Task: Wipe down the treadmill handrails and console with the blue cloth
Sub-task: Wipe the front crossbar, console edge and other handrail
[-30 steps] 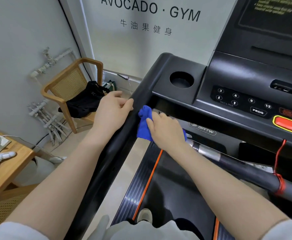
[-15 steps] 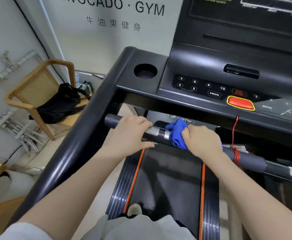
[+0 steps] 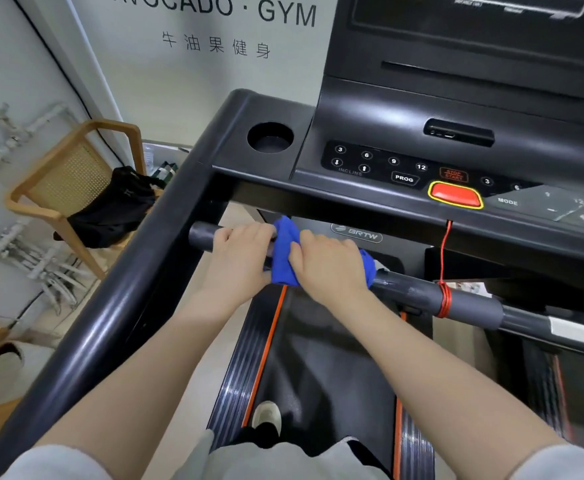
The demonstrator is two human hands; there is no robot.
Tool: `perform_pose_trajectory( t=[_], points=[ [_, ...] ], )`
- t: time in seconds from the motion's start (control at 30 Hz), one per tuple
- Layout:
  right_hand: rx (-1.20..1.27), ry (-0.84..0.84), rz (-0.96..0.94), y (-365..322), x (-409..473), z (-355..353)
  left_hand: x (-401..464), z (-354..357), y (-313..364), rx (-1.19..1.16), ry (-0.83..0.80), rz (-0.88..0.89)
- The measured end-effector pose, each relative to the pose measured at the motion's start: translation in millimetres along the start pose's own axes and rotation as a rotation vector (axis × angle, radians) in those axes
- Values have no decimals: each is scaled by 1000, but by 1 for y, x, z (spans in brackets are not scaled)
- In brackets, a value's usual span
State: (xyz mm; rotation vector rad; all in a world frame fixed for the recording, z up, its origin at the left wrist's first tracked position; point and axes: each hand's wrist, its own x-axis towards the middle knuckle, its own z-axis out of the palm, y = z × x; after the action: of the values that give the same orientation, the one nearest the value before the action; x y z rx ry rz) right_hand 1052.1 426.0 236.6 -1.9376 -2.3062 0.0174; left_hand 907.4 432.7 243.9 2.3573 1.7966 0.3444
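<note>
The blue cloth (image 3: 285, 251) is wrapped around the treadmill's front crossbar (image 3: 463, 303), below the console. My right hand (image 3: 328, 263) presses the cloth onto the bar and covers most of it. My left hand (image 3: 240, 254) grips the same bar just to the left, touching the cloth. The black left handrail (image 3: 110, 313) runs diagonally from the console corner toward me. The console (image 3: 405, 161) has a cup holder (image 3: 270, 137), number buttons and a red stop button (image 3: 455, 195).
A red safety cord (image 3: 443, 265) hangs from the console and is wound around the crossbar right of my hands. The treadmill belt (image 3: 325, 368) lies below. A wooden chair (image 3: 76, 188) with a black bag stands at the left wall, beside white pipes.
Both hands left the left handrail and came onto the front crossbar. Since half a second ago the right hand slid the cloth leftward until it met the left hand.
</note>
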Motion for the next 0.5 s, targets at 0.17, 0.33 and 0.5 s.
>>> perform_pose_trajectory(
  t=[0.17, 0.33, 0.5],
  points=[
    [-28, -42, 130, 58, -24, -7, -1, -4, 3, -51, -24, -28],
    [-125, 154, 125, 71, -34, 0, -2, -3, 3, -88, -19, -61],
    [-247, 299, 184, 64, -36, 12, -1, 0, -3, -99, 9, -20]
  ],
)
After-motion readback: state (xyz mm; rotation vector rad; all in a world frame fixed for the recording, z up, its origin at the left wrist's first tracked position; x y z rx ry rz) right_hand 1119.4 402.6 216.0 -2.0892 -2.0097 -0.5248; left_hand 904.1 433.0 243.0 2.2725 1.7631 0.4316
